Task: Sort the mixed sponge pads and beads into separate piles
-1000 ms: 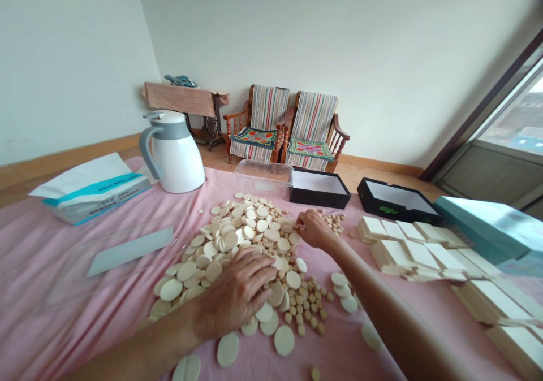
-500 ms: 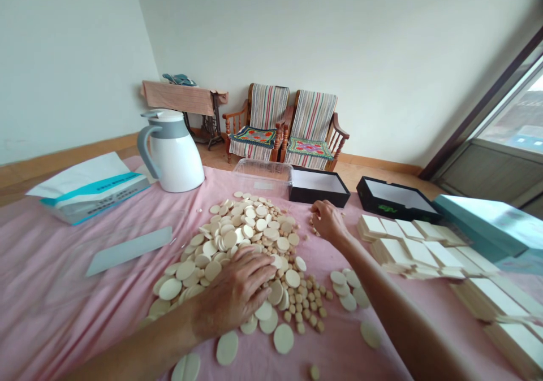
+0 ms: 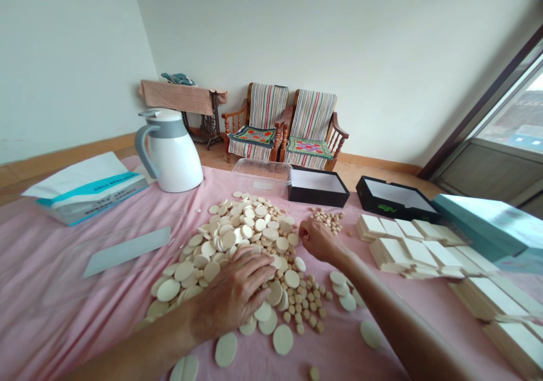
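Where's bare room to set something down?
Pink cloth shows bare at lower left, between the clear plastic piece and the left forearm, and again between the right forearm and stacked pale rectangular slabs. It's crowded around the left hand, with heaped pale round discs and small wooden cubes.

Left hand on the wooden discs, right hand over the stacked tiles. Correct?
No: the right hand isn't over the stacked tiles. The head view shows it beside the wooden discs, near the far heap of small wooden cubes. The left hand is on the discs.
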The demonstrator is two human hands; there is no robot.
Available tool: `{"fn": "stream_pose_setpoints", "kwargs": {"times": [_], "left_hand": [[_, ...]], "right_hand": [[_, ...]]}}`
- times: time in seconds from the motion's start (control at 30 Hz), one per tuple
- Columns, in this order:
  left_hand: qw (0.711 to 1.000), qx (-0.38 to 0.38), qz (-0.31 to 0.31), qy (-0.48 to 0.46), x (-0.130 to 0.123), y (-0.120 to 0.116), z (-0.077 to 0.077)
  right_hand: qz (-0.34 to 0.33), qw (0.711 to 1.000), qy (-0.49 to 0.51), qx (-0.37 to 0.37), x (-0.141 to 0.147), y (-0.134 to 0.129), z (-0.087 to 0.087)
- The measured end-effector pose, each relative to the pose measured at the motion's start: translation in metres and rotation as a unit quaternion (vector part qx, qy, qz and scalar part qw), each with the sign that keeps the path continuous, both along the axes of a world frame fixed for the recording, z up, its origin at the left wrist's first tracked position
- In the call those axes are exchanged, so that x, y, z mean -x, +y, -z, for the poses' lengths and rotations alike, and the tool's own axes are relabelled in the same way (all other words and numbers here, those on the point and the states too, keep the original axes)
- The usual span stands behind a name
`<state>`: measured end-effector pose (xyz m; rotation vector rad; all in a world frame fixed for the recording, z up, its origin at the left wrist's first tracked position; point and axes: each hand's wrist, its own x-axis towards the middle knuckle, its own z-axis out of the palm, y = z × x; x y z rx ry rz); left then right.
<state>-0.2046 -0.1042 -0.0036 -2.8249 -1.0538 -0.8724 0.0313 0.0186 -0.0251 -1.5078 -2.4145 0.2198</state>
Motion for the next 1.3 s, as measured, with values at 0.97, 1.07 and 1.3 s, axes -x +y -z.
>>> {"fn": "stream_pose_setpoints", "kwargs": {"times": [0.97, 1.07, 1.3], "left_hand": [[1.000, 0.011, 0.004, 0.001, 0.001, -0.001, 0.000], [1.000, 0.010, 0.002, 0.002, 0.001, -0.001, 0.001], [1.000, 0.019, 0.000, -0.002, 0.001, 0.000, 0.001]], "right_hand": [[0.122, 0.989, -0.014, -0.082, -0.005, 0.020, -0.003], [0.189, 0.977, -0.034, -0.088, -0.014, 0.023, -0.011], [0.089, 0.994, 0.016, -0.065, 0.011, 0.036, -0.011]]}}
